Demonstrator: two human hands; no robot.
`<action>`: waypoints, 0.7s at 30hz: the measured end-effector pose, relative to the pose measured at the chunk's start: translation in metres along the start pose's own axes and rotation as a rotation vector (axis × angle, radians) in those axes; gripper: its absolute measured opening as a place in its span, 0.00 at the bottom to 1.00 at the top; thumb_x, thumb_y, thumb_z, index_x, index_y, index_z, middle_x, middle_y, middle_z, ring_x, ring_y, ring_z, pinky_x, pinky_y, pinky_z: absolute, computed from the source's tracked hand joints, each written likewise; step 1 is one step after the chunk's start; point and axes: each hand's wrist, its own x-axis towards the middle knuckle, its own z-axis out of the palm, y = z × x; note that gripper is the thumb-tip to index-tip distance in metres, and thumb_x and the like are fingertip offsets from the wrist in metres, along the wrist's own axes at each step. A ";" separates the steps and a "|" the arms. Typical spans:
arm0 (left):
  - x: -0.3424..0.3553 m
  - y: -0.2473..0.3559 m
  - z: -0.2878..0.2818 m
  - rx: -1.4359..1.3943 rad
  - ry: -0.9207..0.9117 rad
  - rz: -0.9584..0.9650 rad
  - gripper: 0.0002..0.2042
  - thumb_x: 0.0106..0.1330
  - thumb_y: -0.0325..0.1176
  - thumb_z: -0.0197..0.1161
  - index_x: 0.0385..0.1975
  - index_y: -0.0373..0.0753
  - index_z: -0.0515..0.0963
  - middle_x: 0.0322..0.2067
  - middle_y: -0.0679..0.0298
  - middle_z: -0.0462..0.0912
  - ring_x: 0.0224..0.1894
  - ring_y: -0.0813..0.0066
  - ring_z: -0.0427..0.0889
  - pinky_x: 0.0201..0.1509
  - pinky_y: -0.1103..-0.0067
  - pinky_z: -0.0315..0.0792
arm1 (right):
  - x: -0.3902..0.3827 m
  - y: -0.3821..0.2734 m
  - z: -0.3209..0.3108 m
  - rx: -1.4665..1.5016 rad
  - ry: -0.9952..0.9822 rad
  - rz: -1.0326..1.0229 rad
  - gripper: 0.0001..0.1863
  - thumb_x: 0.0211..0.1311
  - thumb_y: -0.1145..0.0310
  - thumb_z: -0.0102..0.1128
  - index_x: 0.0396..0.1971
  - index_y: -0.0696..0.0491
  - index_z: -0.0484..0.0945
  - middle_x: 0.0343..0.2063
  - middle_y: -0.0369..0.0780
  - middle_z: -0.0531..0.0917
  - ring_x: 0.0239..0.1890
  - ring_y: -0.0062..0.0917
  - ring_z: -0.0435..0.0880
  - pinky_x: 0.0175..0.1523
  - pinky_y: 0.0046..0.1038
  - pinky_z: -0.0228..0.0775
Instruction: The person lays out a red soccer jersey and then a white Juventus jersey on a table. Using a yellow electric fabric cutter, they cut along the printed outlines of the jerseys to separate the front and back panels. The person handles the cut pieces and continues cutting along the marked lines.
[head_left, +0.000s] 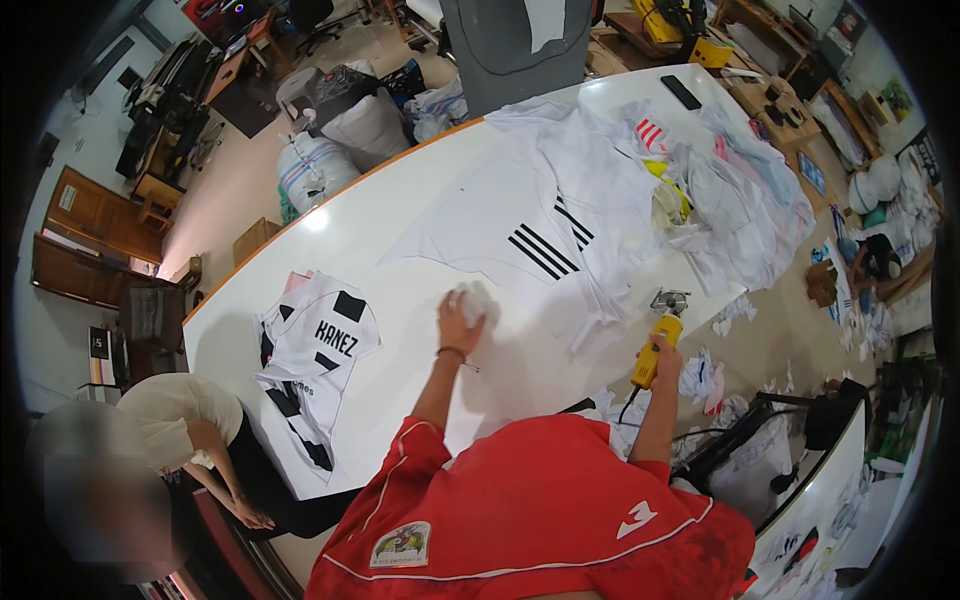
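Presently gripped yellow cutter (668, 328) in right hand (664, 362), near white cloth (520, 195). Had left hand (460, 322) at blurred white wad (484, 300) over table (405, 310); could not tell whether clamped.

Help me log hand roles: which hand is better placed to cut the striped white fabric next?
Probably the right hand: it grips the yellow electric cutter near the striped white fabric. The left hand holds no cutter.
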 end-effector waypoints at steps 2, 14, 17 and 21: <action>0.016 0.057 0.011 -0.008 -0.214 -0.005 0.41 0.64 0.48 0.75 0.76 0.41 0.67 0.77 0.49 0.63 0.79 0.44 0.58 0.79 0.51 0.60 | 0.012 -0.001 -0.002 0.028 0.026 0.023 0.22 0.61 0.60 0.77 0.44 0.60 0.78 0.28 0.43 0.83 0.23 0.37 0.88 0.29 0.38 0.83; 0.009 0.057 0.025 0.229 -0.136 0.178 0.07 0.69 0.39 0.68 0.41 0.46 0.84 0.41 0.61 0.87 0.51 0.53 0.82 0.56 0.56 0.73 | 0.030 -0.020 0.005 -0.076 0.012 0.003 0.23 0.65 0.57 0.75 0.47 0.61 0.81 0.32 0.40 0.83 0.28 0.33 0.88 0.34 0.36 0.83; -0.015 0.005 -0.013 0.234 -0.073 0.020 0.02 0.63 0.33 0.66 0.34 0.46 0.82 0.35 0.57 0.87 0.43 0.48 0.85 0.46 0.54 0.76 | 0.050 -0.006 -0.006 -0.196 0.055 -0.115 0.24 0.67 0.54 0.75 0.48 0.61 0.83 0.35 0.38 0.84 0.36 0.30 0.88 0.43 0.33 0.81; -0.067 -0.084 -0.081 -0.261 0.386 -0.573 0.01 0.68 0.24 0.63 0.36 0.35 0.79 0.29 0.60 0.82 0.28 0.67 0.88 0.29 0.72 0.82 | 0.046 -0.019 0.006 -0.447 0.039 -0.129 0.34 0.65 0.42 0.74 0.51 0.62 0.85 0.42 0.45 0.88 0.46 0.35 0.90 0.52 0.35 0.79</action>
